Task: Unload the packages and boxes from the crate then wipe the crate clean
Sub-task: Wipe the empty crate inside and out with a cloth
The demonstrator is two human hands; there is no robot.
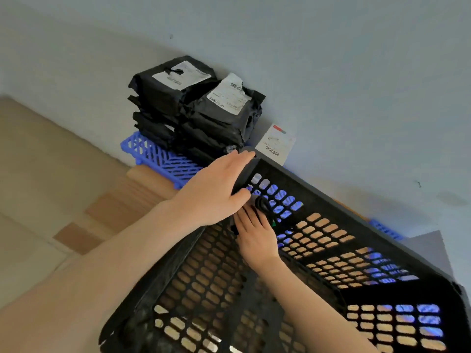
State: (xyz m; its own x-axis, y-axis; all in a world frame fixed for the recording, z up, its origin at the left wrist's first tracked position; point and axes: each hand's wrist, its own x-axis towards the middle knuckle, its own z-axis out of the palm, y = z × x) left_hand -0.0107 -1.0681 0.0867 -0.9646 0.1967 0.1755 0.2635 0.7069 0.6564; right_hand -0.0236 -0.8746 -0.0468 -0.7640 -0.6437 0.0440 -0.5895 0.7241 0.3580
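A black lattice crate [339, 206] lies tilted in front of me, and its inside holds no packages. My left hand [211, 194] grips the crate's far corner, fingers over the rim and thumb on the inner wall. My right hand [254, 238] reaches inside and holds a small dark wad, apparently a cloth [263, 207], against that same inner corner. A bit of green shows beside it. A stack of black plastic-wrapped packages [193, 108] with white labels stands on a blue pallet [158, 154] against the wall, just beyond the crate.
A white labelled box [275, 143] leans on the grey wall behind the crate's corner. More blue pallet [387, 230] shows past the crate's right side. Tan tiled floor [51, 174] lies to the left.
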